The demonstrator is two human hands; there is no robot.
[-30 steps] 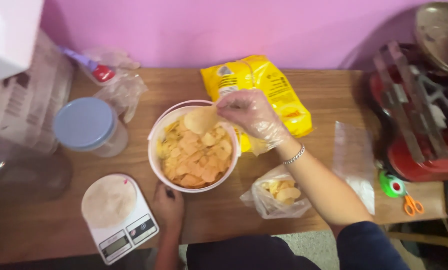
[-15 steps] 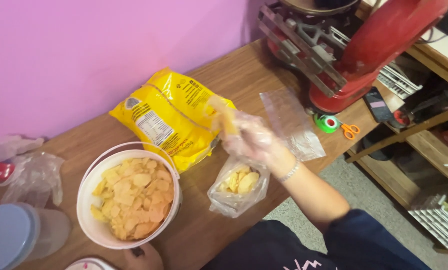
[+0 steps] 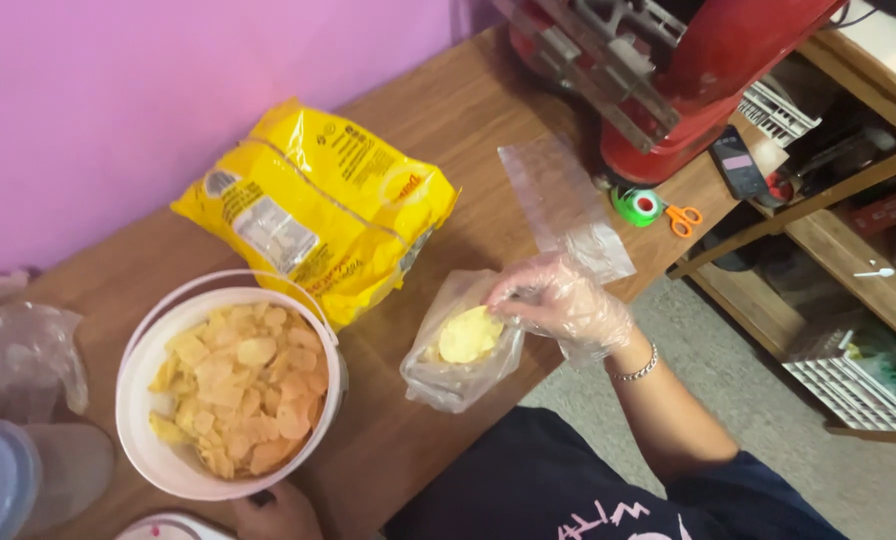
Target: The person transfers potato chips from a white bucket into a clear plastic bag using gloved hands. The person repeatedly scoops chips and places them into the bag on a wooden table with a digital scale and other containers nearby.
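Chips (image 3: 468, 335) go into a small clear plastic bag (image 3: 458, 350) from the gloved right hand (image 3: 558, 300), fingers pinched on them; next, release inside, while the left hand (image 3: 278, 510) steadies the white bucket (image 3: 138, 370).

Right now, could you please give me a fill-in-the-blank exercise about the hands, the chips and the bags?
1. The right hand wears a clear ____ and puts chips into the small bag.
2. The white bucket is full of ____.
3. The big bag behind the bucket is ____ in colour.
4. The left hand rests at the near rim of the ____.

Missing words: glove; chips; yellow; bucket
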